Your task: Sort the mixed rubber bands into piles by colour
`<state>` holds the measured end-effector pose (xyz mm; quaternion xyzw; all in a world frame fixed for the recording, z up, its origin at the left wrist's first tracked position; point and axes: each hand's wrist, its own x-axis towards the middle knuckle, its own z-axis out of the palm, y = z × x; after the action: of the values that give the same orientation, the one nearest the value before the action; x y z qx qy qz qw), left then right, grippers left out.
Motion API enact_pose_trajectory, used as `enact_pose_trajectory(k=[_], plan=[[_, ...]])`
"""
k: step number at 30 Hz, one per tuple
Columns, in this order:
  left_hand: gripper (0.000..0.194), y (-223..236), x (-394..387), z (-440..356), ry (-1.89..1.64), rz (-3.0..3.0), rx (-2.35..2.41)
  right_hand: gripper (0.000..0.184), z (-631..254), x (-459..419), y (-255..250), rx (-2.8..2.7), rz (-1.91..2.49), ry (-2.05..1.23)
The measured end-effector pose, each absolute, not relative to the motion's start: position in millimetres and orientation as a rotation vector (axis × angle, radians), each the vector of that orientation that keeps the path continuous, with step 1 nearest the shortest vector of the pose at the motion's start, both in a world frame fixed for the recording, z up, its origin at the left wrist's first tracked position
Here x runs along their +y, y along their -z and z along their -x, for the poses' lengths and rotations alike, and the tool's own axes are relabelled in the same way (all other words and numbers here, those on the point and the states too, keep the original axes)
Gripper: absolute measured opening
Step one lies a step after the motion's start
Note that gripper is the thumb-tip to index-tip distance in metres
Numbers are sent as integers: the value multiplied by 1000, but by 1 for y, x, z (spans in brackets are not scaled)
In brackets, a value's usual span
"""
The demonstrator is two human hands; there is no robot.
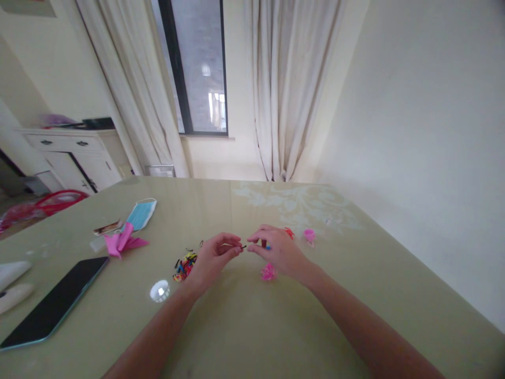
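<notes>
My left hand point(213, 260) is closed, thumb and fingertips pinching a small black rubber band point(243, 247). Just right of it, my right hand point(278, 250) has its thumb and fingers curved with a gap between them, and no held thing shows there. Beside my left wrist lies a pile of small multicoloured rubber bands point(184, 267). A little heap of pink bands point(269, 272) rests below my right hand. Past that hand are some red pieces point(289, 232) and a pink bundle point(309, 235); a blue bit point(268, 247) is partly hidden behind the fingers.
On the glossy table point(236, 326), a shiny white round object point(160, 290) sits left of my forearm. Farther left are a black tablet point(55, 302), a pink folded paper piece point(124, 241) and a blue face mask point(141, 214). A wall point(430, 158) borders the table's right side.
</notes>
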<state>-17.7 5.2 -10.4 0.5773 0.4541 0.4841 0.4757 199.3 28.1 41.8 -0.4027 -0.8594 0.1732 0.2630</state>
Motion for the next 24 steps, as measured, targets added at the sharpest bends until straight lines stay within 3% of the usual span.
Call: enact_pose_trajectory(k=[7,12,15,24], plan=[[35,6,2,13,-1107,-1499,1079,9,-201,18,-51,-2365,1081,-481],[17,8,0,25,-850,-2041,1773,11,-228,13,-91,-2191,1008,-492],[20,15,0,33,-531,-2237,2073,13,-247,3,-117,-2111,996,-463],[22,30,14,41,-395,-2272,1993,12,-270,-29,-156,-2022,908,-340]])
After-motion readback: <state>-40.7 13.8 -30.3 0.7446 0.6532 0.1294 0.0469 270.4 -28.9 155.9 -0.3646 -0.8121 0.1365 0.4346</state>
